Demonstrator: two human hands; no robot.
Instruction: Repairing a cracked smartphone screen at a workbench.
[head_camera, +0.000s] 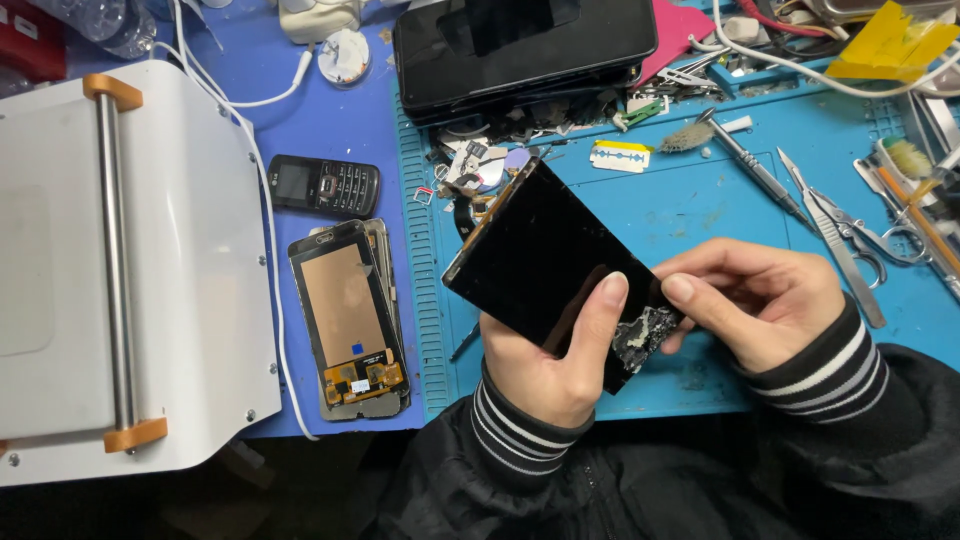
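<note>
Black screen panel is what we hold up over the blue mat, tilted so one corner points away from us. Our left hand is clamped on its near edge, with the thumb pressed flat on the dark glass. Our right hand is closed on the near right corner, where we see a crumbly grey patch of broken bits. The thumb and fingers of that hand pinch right at that patch. Both hands are close together, almost touching.

To our left, on the blue table, lies an opened phone part with a coppery back, facing up. Just past it sits a small black phone with buttons. Further left stands a big white machine with a metal bar and orange ends. A white cable runs along beside it.

On the far side of the mat we see a large black device and a pile of small parts near it. A razor blade lies flat on the mat. To the right of it rest a thin metal tool, tweezers and scissors. We wear dark sleeves with white stripes at the cuffs.
</note>
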